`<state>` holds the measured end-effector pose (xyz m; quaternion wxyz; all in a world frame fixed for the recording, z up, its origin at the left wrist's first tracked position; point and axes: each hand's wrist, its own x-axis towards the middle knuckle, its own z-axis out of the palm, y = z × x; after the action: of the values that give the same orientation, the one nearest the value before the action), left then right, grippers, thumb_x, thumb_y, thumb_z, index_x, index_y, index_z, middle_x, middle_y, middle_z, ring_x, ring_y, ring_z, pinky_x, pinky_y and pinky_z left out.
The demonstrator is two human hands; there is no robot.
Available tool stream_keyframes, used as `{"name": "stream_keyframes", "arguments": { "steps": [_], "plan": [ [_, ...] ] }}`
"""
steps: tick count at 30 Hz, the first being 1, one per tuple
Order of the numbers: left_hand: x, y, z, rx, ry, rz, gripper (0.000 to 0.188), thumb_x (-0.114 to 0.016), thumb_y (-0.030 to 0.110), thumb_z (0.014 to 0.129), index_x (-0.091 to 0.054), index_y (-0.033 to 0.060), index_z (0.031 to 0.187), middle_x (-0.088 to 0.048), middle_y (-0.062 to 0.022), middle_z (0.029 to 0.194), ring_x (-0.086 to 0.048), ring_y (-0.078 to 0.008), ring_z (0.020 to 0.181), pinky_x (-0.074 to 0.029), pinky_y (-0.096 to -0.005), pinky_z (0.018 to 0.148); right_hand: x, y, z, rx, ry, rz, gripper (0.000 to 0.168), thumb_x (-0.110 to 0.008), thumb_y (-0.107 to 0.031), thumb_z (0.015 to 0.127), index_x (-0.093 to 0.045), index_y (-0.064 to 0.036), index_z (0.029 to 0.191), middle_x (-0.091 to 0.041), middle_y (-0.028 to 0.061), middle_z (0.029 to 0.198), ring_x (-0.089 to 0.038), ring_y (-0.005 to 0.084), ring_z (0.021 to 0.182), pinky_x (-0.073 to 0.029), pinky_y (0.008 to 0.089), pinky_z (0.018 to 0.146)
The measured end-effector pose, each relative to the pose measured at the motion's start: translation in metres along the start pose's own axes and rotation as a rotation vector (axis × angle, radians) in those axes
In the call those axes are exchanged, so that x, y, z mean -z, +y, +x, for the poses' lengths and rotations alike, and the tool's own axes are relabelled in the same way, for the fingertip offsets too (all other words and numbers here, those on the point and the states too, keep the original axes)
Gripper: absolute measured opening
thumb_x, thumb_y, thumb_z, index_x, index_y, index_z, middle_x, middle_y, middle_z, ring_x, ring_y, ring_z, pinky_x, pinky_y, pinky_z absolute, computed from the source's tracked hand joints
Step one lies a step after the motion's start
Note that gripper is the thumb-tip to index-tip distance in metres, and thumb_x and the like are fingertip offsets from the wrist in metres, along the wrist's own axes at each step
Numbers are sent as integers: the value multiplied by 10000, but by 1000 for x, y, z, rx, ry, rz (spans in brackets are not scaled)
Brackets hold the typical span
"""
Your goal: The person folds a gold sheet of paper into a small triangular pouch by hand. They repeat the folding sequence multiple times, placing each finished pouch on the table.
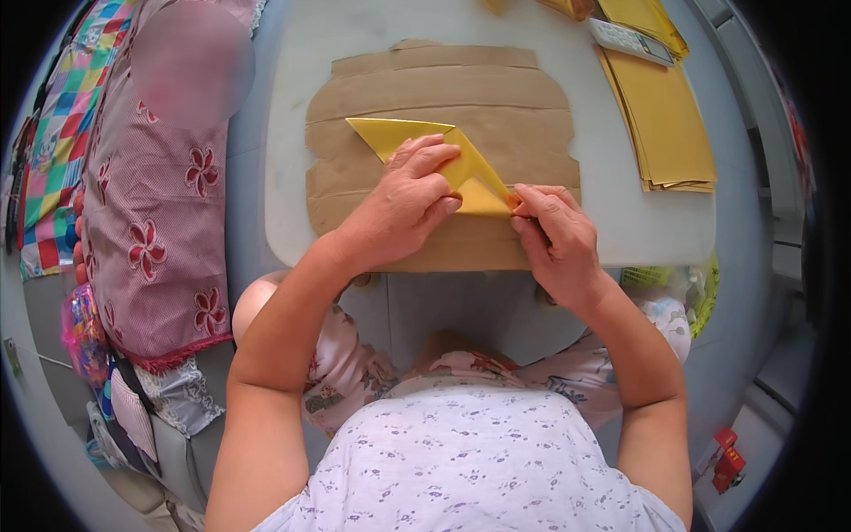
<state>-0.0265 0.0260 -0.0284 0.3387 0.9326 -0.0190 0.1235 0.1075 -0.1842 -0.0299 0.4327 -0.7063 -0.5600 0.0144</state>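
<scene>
A sheet of yellow paper (470, 163) lies folded into a slanted shape with pointed ends, over a flat piece of brown cardboard (439, 86). My left hand (412, 199) is laid across the paper's middle, fingers curled on top and thumb by the near edge, holding it down. Between thumb and fingertips, my right hand (555, 233) pinches the paper's right-hand corner, where a bit of orange shows. Part of the sheet is hidden beneath my left fingers.
The cardboard rests on a white table (286, 199). Stacked yellow paper sheets (665, 126) lie at the right, with a white remote control (631, 41) on them. More folded yellow paper (568, 6) sits at the far edge. A cloth-covered seat (166, 219) stands left; a green basket (706, 299) is below right.
</scene>
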Motion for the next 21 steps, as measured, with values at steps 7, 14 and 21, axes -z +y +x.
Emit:
{"name": "stream_keyframes", "arguments": {
  "steps": [7,14,21],
  "plan": [
    [-6,6,8,64,88,77,151,-638,106,906,-589,-29,859,-574,-175,1260,-469,-370,1262,-357,-439,1058,-1,-11,0,-22,11,-205,342,-674,-60,844,-594,69,1151,-644,181,1091,-611,350,1055,-520,430,871],
    [-12,8,10,75,131,140,142,-635,106,891,-586,-13,833,-575,-155,1216,-482,-345,1229,-348,-451,1042,-18,-31,-8,259,-243,-282,714,-706,-353,717,-547,70,1269,-497,224,1411,-409,341,1386,-311,470,1165],
    [-12,11,15,66,151,215,118,-671,43,854,-574,-14,822,-593,-169,1174,-530,-364,1156,-408,-426,988,-30,-32,-14,199,-300,-262,755,-717,-367,702,-537,84,1280,-487,227,1417,-396,351,1390,-289,477,1175]
  ]
}}
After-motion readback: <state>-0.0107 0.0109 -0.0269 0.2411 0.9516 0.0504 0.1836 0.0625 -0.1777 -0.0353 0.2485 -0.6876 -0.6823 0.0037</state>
